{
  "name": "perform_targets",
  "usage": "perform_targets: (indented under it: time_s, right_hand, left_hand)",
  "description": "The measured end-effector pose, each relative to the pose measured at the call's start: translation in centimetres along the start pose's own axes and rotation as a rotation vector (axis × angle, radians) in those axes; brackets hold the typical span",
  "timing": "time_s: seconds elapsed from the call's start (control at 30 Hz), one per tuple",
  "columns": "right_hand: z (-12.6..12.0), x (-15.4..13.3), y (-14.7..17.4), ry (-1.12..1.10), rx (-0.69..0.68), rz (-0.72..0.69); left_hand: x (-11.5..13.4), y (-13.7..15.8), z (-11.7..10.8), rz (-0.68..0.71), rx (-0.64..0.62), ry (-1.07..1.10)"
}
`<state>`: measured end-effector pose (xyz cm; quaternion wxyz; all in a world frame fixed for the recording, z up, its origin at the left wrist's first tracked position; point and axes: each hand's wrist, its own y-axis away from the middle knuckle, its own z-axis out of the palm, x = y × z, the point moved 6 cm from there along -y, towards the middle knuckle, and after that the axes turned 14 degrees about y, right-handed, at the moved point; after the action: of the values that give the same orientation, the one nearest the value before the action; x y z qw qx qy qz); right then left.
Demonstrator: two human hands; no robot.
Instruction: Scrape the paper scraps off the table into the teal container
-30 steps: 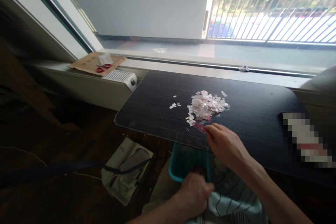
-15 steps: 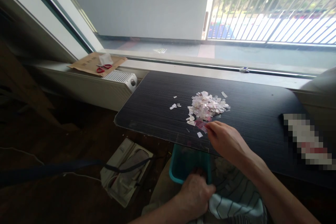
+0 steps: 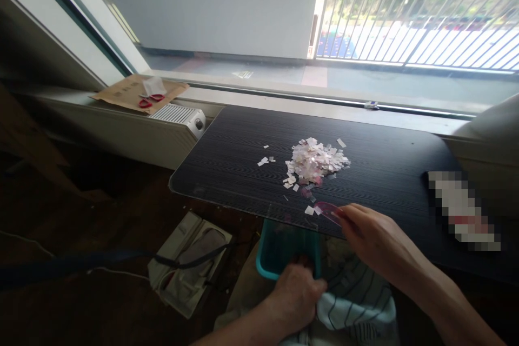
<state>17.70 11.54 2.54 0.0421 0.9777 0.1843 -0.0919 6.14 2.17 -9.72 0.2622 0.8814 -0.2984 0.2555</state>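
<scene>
My right hand [image 3: 360, 227] pinches a translucent pink plastic piece [image 3: 327, 211], long and rounded, against the near part of the dark tabletop [image 3: 227, 157]. Just left of its tip lie a few white scraps [image 3: 309, 210]. Behind them sits a heap of small white and pinkish paper or film scraps [image 3: 318, 158]. Below the table edge my left hand [image 3: 298, 289] grips the near rim of a teal plastic bin [image 3: 265, 259], its fingers partly hidden inside. What the bin contains is too dark to make out.
Red-handled scissors [image 3: 151, 100] lie on a brown envelope [image 3: 121, 92] on the sill, beside a white radiator [image 3: 180, 113]. A blurred-out object [image 3: 462, 208] rests on the table's right. On the floor at left is an open pale box [image 3: 190, 265]; a dark strap [image 3: 121, 255] crosses before it.
My right hand has drawn the pink piece away from the heap, toward the near edge and rightward, and a few scraps now lie near its tip. My left hand still holds the bin.
</scene>
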Motion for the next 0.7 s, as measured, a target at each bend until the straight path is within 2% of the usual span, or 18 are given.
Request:
perform_targets:
  time_s: [0.13,0.27,0.4,0.7]
  right_hand:
    - [0.1,0.6,0.3,0.035,-0.026,0.037]
    - [-0.2,-0.2,0.1,-0.002,0.006,0.005]
    - [0.1,-0.6,-0.2,0.009,-0.017,0.004]
    - [-0.8,3.3,3.0,0.109,0.007,0.160]
  left_hand:
    - [0.1,0.1,-0.2,-0.009,0.011,-0.001]
    - [0.0,0.1,-0.2,-0.015,0.010,-0.009]
    - [0.0,0.0,-0.3,-0.018,-0.001,-0.019]
    - [-0.3,-0.1,-0.1,-0.024,0.002,-0.029]
